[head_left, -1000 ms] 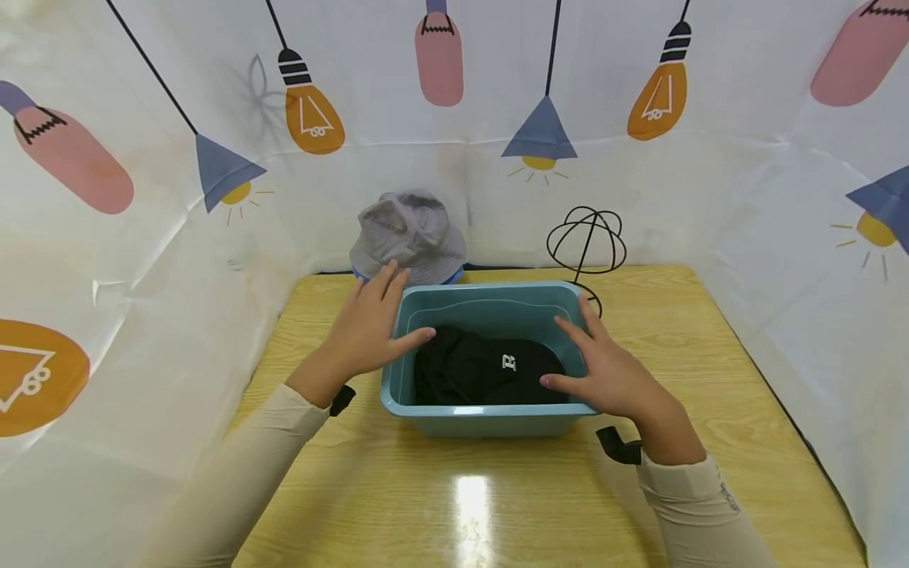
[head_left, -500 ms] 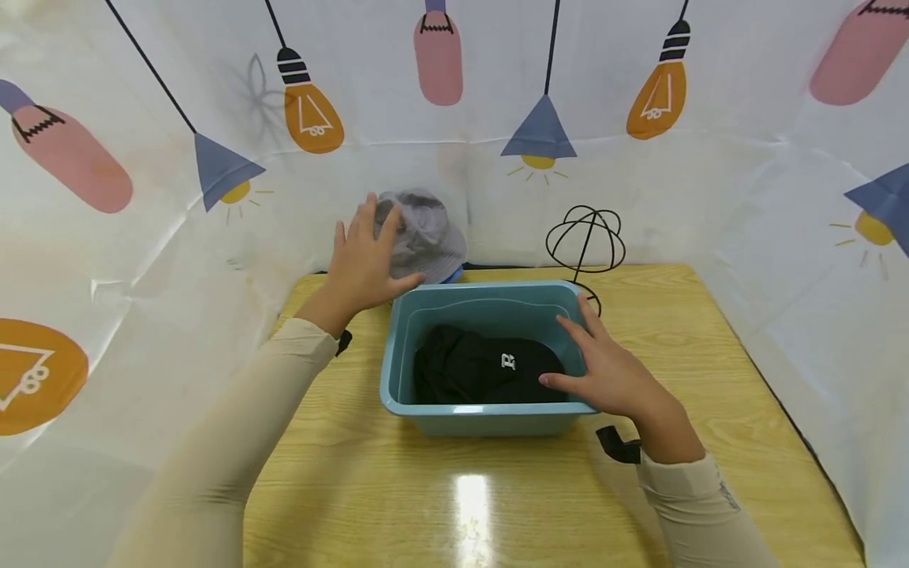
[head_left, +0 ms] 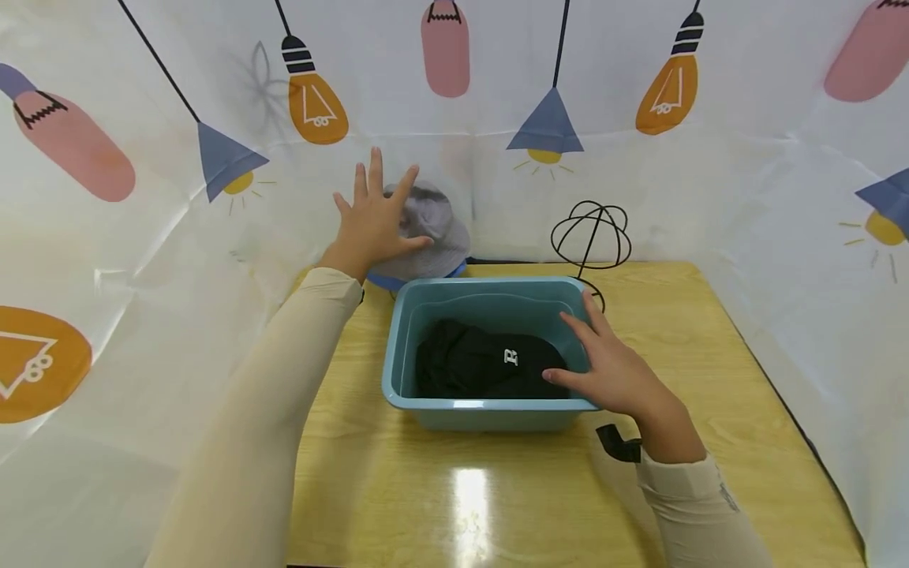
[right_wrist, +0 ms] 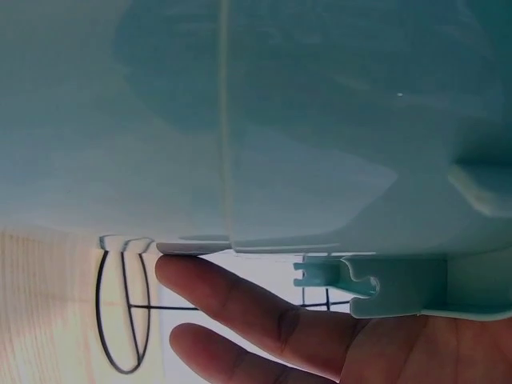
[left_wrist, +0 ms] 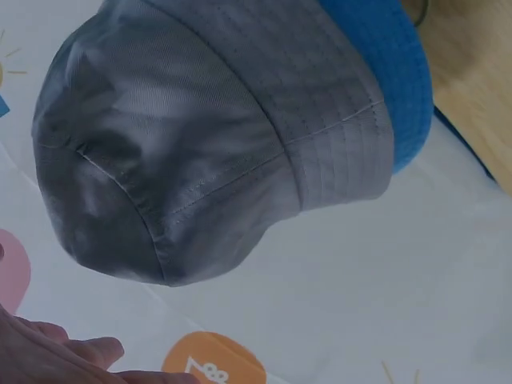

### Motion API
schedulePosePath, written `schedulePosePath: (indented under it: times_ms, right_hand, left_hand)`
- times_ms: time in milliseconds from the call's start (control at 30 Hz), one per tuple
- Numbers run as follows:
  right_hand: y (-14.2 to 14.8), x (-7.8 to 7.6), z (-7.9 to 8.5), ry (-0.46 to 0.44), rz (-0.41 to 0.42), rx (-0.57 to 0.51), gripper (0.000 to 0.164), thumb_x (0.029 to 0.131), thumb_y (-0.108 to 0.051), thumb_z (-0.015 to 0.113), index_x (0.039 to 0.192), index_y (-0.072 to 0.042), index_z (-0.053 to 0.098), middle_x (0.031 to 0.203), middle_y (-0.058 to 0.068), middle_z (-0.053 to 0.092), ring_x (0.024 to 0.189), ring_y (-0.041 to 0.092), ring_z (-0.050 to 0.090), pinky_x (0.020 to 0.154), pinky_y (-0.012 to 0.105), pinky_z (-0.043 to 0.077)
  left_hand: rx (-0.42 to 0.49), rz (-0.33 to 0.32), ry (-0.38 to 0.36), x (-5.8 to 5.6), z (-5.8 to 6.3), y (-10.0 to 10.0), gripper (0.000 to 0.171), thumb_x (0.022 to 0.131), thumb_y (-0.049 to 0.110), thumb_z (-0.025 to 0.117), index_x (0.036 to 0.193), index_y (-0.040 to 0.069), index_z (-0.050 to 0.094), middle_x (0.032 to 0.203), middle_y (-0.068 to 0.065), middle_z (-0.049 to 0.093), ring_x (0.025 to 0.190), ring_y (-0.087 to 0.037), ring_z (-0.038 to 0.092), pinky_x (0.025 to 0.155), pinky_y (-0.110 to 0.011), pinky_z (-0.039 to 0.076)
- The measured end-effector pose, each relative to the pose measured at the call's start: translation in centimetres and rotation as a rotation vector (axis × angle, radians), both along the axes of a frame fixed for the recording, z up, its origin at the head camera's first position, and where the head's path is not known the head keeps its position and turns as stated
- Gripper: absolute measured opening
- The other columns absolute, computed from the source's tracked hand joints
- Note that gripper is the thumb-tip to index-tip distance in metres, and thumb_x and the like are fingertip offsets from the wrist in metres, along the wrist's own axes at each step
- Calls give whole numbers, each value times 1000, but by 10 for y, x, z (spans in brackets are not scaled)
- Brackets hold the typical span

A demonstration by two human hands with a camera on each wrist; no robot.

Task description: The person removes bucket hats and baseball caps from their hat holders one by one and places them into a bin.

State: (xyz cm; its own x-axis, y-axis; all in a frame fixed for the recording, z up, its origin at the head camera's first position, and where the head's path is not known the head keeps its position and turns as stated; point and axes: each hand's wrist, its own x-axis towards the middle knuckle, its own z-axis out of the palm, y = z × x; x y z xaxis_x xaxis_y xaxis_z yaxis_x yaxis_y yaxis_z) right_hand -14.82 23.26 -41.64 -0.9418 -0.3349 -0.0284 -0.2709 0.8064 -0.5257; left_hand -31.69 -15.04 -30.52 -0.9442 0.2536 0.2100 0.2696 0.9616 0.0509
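My left hand point(head_left: 371, 225) is raised with spread fingers in front of a grey bucket hat point(head_left: 442, 229) at the back of the table. Blue cloth point(left_wrist: 412, 120) shows under the hat's brim; whether it is lining or a second hat I cannot tell. In the left wrist view the fingertips point(left_wrist: 96, 352) are apart from the hat's crown. My right hand point(head_left: 614, 371) lies at the right rim of a teal plastic bin point(head_left: 490, 404), its extended fingers point(right_wrist: 232, 304) along the outer wall. Inside the bin lies a black cap point(head_left: 529, 367) with a white letter.
A black wire hat stand point(head_left: 591, 237) stands behind the bin's right corner. The wooden table point(head_left: 398, 489) extends in front and to the right. A white sheet point(head_left: 490, 189) printed with lamps and bulbs hangs behind it.
My left hand has moved from the bin's left rim up and away to the grey bucket hat. The right hand stays at the bin's right rim.
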Motion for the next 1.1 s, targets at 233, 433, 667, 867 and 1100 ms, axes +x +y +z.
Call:
schedulePosePath:
  times_ms: [233, 433, 667, 867, 1100]
  right_hand:
    - [-1, -3, 1, -5, -10, -1, 105, 87, -74, 66, 168, -24, 20, 172, -6, -22, 145, 45, 44, 93, 59, 53]
    - [-5, -2, 0, -4, -11, -7, 103, 88, -71, 69, 167, -24, 22, 173, -5, -21, 139, 44, 52, 88, 54, 56]
    - [-2, 2, 1, -3, -28, -12, 102, 88, -70, 69, 167, -25, 24, 173, -5, -20, 137, 45, 54, 87, 55, 56]
    - [-1, 0, 0, 3, -20, -14, 101, 87, -70, 69, 166, -26, 25, 174, -4, -19, 141, 44, 49, 91, 58, 55]
    - [0, 0, -1, 4, -20, -24, 100, 88, -69, 70, 166, -26, 26, 173, -5, -20, 145, 44, 44, 94, 60, 53]
  left_hand:
    - [13, -19, -15, -8, 2, 6, 111, 82, 69, 75, 165, 47, 4, 168, -10, -34, 157, -49, -14, 106, -90, 10]
    - [9, -4, -34, -14, 0, 5, 108, 82, 69, 75, 165, 47, 9, 169, -12, -31, 156, -52, -14, 104, -91, 9]
    - [-29, 29, -94, -20, -6, 7, 104, 83, 72, 72, 166, 42, 17, 171, -17, -23, 156, -53, -14, 105, -91, 8]
    - [-44, 29, -122, -22, -13, 2, 104, 83, 73, 70, 166, 40, 18, 173, -19, -14, 157, -53, -5, 109, -88, 6]
    - [-23, -14, -158, -27, -20, 2, 106, 86, 70, 69, 168, 34, 11, 176, -7, -4, 160, -46, 0, 110, -87, 6]
